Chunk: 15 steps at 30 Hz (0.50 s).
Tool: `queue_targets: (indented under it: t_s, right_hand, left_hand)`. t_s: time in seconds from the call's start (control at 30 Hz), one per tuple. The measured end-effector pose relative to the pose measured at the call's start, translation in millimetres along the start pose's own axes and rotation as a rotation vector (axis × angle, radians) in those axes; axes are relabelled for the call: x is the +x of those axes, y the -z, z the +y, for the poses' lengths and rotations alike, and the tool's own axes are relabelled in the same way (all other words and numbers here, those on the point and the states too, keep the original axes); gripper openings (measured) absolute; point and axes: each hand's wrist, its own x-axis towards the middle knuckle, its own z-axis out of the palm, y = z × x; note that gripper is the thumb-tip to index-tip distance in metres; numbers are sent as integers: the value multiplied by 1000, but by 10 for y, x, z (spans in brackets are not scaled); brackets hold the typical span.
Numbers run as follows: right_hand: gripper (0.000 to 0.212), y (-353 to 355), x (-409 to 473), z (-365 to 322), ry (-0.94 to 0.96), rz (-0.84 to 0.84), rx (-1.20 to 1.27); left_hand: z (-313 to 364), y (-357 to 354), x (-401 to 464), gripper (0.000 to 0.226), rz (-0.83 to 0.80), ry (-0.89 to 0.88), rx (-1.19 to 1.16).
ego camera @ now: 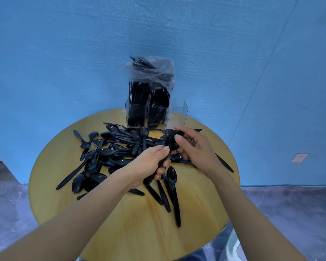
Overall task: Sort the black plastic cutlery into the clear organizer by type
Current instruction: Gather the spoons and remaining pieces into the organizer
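Fingers (164, 148) of both hands are curled round a spoon stack (170, 143): handles gripped by left hand (149, 164), bowls by right hand (194, 147), near the organizer (179, 113). Judged light, stiff, slippery; best clamped mid-handle.

We're seeing the spoon pile (109, 151) hogging the left and middle of the round wooden table (132, 223), so there's no flat path to the clear organizer (156, 113) from that side. Its left two compartments are standing packed with cutlery; the right compartment (178, 114) is sitting open on top. A plastic bag of cutlery (152, 70) is looming right behind it. A few loose spoons (172, 187) are lying across the near middle. The near edge is giving us bare wood.
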Motion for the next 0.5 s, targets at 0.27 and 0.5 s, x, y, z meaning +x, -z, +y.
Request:
queue_targets:
  t_s: [0.27,0.5]
  right_hand:
    - [31,-29,446,76,17,173,-282]
    - [23,371,716,-6,-88,-43,50]
  left_hand:
    - [90,-54,319,23,-76,-113,228]
    - [265,111,716,24,-114,-152,227]
